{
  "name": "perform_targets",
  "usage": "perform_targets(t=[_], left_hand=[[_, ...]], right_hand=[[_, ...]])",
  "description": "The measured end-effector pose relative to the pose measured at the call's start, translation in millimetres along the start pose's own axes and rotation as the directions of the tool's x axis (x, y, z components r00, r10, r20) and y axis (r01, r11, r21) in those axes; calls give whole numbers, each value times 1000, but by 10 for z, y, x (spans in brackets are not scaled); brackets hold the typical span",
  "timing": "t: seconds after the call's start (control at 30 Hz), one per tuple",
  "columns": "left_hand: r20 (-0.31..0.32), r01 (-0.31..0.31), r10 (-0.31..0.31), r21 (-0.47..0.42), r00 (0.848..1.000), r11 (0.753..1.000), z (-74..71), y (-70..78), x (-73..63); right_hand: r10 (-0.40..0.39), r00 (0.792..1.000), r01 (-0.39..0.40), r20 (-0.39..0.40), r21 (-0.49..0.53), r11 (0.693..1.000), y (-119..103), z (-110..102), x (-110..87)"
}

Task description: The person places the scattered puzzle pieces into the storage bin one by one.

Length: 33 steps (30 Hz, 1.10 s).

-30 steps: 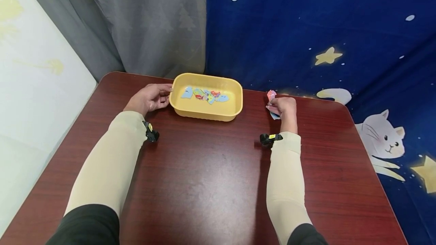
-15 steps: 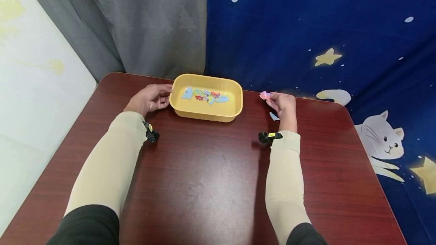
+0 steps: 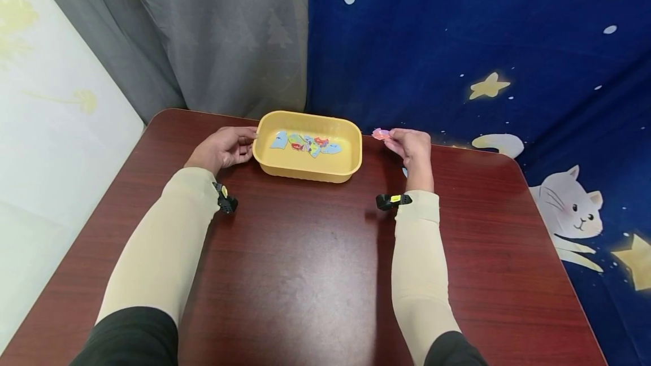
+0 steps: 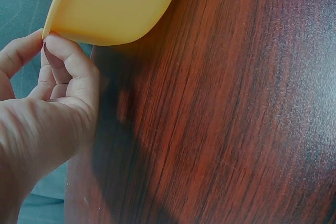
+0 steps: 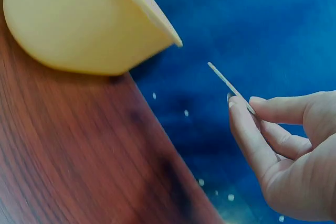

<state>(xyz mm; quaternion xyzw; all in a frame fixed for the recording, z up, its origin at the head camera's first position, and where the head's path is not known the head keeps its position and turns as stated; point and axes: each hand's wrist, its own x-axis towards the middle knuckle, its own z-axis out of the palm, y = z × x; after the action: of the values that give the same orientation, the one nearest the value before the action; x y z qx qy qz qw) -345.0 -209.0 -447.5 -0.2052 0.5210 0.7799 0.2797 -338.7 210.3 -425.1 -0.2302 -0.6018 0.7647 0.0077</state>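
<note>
A yellow plastic tub (image 3: 305, 174) stands near the table's back edge with several flat, colourful, irregularly shaped pieces (image 3: 330, 148) lying in it. At its left end, my left hand (image 3: 224, 146) pinches the rim between thumb and fingers, as the left wrist view also shows. Right of the tub, my right hand (image 3: 414, 148) holds a flat pink piece (image 3: 381, 134) between thumb and fingertips, raised above the table's back edge. Edge-on in the right wrist view, the pink piece (image 5: 223, 78) looks thin and stiff. A light blue piece (image 3: 404, 171) lies on the table, mostly hidden by my right wrist.
The dark red wooden table (image 3: 305, 275) extends in front of the tub towards me. Behind it hang a grey curtain (image 3: 239, 44) and a blue curtain (image 3: 407, 44) with stars and a cat. A white patterned surface (image 3: 56, 129) borders the left side.
My right hand has lifted the pink piece off the table beside the light blue one and moved it left and back, towards the tub. The left hand has stayed at the rim.
</note>
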Motion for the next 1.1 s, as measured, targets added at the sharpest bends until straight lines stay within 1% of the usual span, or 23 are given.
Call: perform_targets(t=[0.13,0.33,0.43,0.53,0.83,1.0,1.1], left_hand=[[-4,2,-2,0,1000,1000,-10,0,-1],[-3,2,-2,-2,1000,1000,-20,2,9],[0,4,-4,-1,1000,1000,-14,6,9],[5,7,-7,-2,1000,1000,-7,10,13],[-2,14,-14,2,1000,1000,5,23,-17],[-10,12,-12,4,1000,1000,-1,23,-11],[-15,10,-10,6,1000,1000,1,21,-13]], right_hand=[[-30,999,30,25,-8,1000,-14,140,-51],[-52,996,54,72,-25,998,-28,345,-120],[-50,995,54,90,-47,997,-16,428,-146],[-48,994,57,99,-93,994,2,504,-168],[-30,994,51,103,-206,977,88,728,-206],[-12,993,40,120,-234,971,152,859,-234],[-12,990,46,139,-247,968,191,934,-251]])
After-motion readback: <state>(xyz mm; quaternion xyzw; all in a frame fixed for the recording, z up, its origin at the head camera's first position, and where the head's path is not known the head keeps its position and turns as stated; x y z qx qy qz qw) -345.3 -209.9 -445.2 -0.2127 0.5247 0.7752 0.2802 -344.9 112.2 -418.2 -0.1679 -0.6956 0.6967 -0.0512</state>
